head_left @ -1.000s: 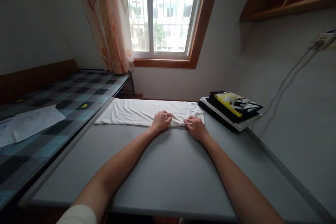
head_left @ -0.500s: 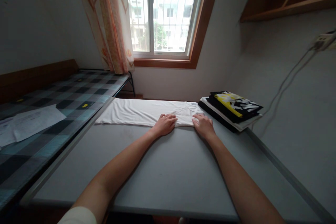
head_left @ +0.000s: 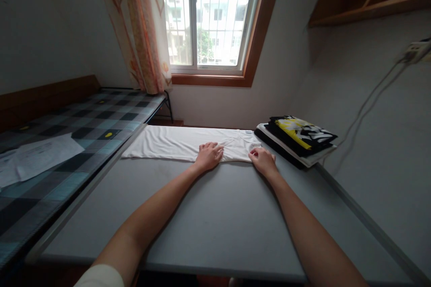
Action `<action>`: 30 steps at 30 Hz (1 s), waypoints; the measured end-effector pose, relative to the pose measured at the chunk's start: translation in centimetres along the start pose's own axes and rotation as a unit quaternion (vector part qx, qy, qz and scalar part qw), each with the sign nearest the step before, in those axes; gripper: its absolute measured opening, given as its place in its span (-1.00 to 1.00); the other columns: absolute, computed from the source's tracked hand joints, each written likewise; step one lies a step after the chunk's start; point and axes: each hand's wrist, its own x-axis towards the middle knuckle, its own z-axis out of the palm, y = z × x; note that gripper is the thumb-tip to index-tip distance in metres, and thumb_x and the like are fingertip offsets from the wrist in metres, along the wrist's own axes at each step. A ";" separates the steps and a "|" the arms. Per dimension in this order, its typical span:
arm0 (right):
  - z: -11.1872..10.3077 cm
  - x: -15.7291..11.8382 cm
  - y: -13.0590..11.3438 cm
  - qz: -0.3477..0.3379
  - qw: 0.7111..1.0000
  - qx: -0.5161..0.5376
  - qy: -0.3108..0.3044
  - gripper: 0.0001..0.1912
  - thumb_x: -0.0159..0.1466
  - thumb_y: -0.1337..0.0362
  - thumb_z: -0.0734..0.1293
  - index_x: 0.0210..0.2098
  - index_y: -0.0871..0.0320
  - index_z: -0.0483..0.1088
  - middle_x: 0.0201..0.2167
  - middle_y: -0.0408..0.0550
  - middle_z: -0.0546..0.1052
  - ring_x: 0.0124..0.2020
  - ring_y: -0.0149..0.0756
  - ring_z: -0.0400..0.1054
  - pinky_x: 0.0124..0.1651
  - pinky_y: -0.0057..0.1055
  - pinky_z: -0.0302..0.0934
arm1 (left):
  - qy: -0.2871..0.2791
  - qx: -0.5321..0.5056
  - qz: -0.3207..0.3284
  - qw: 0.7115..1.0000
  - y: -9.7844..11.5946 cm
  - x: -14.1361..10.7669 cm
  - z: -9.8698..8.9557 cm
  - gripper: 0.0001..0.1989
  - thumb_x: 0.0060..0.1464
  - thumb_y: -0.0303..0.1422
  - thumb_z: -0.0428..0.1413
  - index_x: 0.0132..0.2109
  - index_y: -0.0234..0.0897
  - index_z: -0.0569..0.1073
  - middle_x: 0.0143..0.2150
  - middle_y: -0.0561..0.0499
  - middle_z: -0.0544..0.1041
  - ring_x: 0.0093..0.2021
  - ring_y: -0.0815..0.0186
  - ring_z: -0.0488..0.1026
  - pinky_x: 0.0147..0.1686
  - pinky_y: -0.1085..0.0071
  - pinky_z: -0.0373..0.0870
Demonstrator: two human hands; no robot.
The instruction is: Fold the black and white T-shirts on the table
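A white garment (head_left: 168, 143), folded into a long strip, lies across the far part of the grey table (head_left: 215, 219). My left hand (head_left: 209, 156) rests on the cloth right of its middle, fingers apart and lying flat. At the strip's right end, my right hand (head_left: 263, 160) has its fingers closed on the near edge of the cloth. Light wrinkles run over the fabric.
A stack of folded clothes (head_left: 299, 139), black, white and yellow, sits at the table's far right against the wall. On the left is a bed with a checked mattress (head_left: 77, 121) and papers (head_left: 43, 157). A curtained window (head_left: 218, 22) is ahead.
My left hand has shifted slightly left over the cloth. My right hand has moved a little to the right, and its fingers have curled inward at the cloth's edge.
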 end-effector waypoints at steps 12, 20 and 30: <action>0.6 -0.5 -0.8 -0.098 0.995 -0.007 0.003 -0.66 0.33 0.11 0.19 -0.04 0.03 0.51 0.00 0.05 0.46 -0.01 -0.07 0.26 0.00 -0.13 0.10 | -0.013 0.001 0.040 0.999 0.2 -0.1 -0.3 -0.62 0.28 -0.20 -0.08 0.17 -0.12 0.37 0.24 -0.06 0.36 0.19 0.13 0.28 0.17 0.10 0.09; 0.4 -0.6 -1.4 -0.119 0.992 -0.034 0.011 -0.58 0.36 0.17 0.12 0.12 0.11 0.39 0.17 0.08 0.38 0.09 -0.01 0.20 0.07 -0.08 0.10 | 0.008 0.006 0.031 0.999 0.3 -0.1 -0.2 -0.57 0.28 -0.19 -0.08 0.24 -0.15 0.27 0.29 -0.07 0.29 0.18 0.13 0.28 0.18 0.11 0.06; 0.5 -0.8 -1.4 -0.082 0.996 -0.035 0.005 -0.52 0.39 0.10 0.07 0.18 0.11 0.33 0.15 0.11 0.38 0.09 0.01 0.22 0.07 -0.08 0.10 | 0.030 0.039 -0.027 0.998 0.4 -0.1 -0.2 -0.65 0.27 -0.15 -0.08 0.03 -0.20 0.43 0.15 -0.10 0.41 0.11 0.07 0.31 0.14 0.02 0.08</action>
